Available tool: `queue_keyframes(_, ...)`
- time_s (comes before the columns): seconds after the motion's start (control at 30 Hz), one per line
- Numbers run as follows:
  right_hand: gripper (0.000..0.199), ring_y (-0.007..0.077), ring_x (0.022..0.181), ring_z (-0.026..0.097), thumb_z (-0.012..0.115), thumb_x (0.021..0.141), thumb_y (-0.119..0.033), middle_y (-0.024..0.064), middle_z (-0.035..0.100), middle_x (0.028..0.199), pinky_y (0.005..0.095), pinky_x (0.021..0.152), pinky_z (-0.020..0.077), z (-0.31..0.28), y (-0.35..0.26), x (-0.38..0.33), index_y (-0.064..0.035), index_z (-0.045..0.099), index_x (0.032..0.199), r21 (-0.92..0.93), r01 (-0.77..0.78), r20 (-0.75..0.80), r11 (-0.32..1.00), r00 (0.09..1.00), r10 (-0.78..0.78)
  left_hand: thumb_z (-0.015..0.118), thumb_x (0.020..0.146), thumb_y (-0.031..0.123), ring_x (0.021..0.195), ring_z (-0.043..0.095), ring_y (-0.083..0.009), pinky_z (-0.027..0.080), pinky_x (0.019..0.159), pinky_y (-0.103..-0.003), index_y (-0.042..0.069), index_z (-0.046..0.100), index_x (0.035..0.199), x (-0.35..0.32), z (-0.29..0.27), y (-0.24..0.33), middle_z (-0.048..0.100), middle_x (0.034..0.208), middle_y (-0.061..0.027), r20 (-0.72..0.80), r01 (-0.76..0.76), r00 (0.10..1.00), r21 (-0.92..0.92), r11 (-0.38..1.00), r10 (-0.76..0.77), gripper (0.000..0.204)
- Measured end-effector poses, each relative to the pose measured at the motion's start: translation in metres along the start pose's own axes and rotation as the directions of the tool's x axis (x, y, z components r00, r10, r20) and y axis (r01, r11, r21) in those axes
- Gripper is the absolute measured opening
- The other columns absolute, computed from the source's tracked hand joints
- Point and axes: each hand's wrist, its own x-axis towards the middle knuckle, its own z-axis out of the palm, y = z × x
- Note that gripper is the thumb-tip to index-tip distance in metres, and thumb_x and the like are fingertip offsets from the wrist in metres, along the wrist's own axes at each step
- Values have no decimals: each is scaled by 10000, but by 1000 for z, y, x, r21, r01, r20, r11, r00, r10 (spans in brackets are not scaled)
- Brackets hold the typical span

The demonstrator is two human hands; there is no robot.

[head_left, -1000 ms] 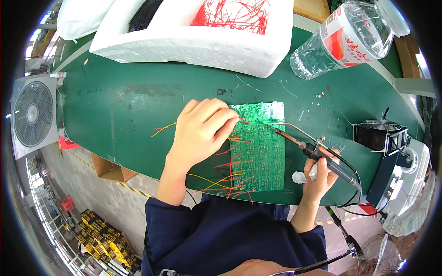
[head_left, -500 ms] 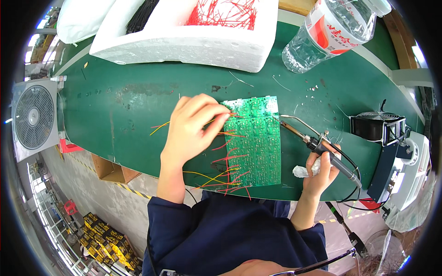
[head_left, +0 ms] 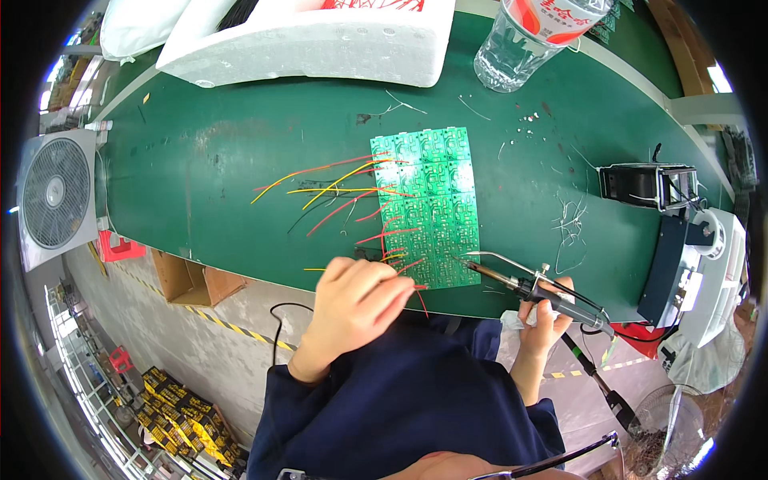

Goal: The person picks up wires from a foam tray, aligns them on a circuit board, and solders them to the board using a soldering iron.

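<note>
A green panel of circuit boards (head_left: pixel 436 212) lies on the bench, with red and yellow wires (head_left: pixel 340 172) reaching out from its left side. My left hand (head_left: pixel 360 308) is closed at the panel's near left corner, its fingertips pinching a red wire (head_left: pixel 422 300). My right hand (head_left: pixel 544 320) grips a soldering iron (head_left: pixel 552 298) with a thin metal feed tube (head_left: pixel 504 261) fixed along it. The iron's tip points left, over the near right part of the panel. Crumpled white tissue (head_left: pixel 514 320) sticks out under my right hand.
A white foam box (head_left: pixel 312 60) with black and red wires stands at the back. Right of it is a clear plastic bottle (head_left: pixel 520 48). A small black fan (head_left: pixel 648 186) sits at the right, near bits of solder wire (head_left: pixel 570 226). A larger fan (head_left: pixel 56 188) stands far left.
My left hand has moved from the panel's far left corner to its near left corner. The soldering iron has come nearer to me. The whole bench appears higher in view.
</note>
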Motion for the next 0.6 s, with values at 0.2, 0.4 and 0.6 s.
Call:
queue_keyframes(0.2,237,68,357,362,530,734,-206,42,426,571,167,300,213,-2,5,4,3,444,806,39,3,-36,999,999,-1,646,537,25,565,444,-156,317,515,-260,87,578,681,2,-12,-12,482,639,-6,-148,101,985,107,989,-85,170)
queue_keyframes(0.4,232,66,344,345,524,732,-189,56,435,607,173,300,213,-3,10,5,14,459,823,80,-7,-38,997,999,10,658,538,55,538,440,-139,306,518,-256,100,573,683,2,-4,-2,480,639,8,-70,-4,998,68,998,9,174)
queue_keyframes(0.6,211,118,434,472,574,692,-119,83,481,576,198,398,366,-12,2,-12,29,449,776,130,-96,101,987,991,83,638,586,98,538,440,-107,298,546,-245,93,559,723,-10,18,15,458,675,16,20,-64,998,104,992,63,158)
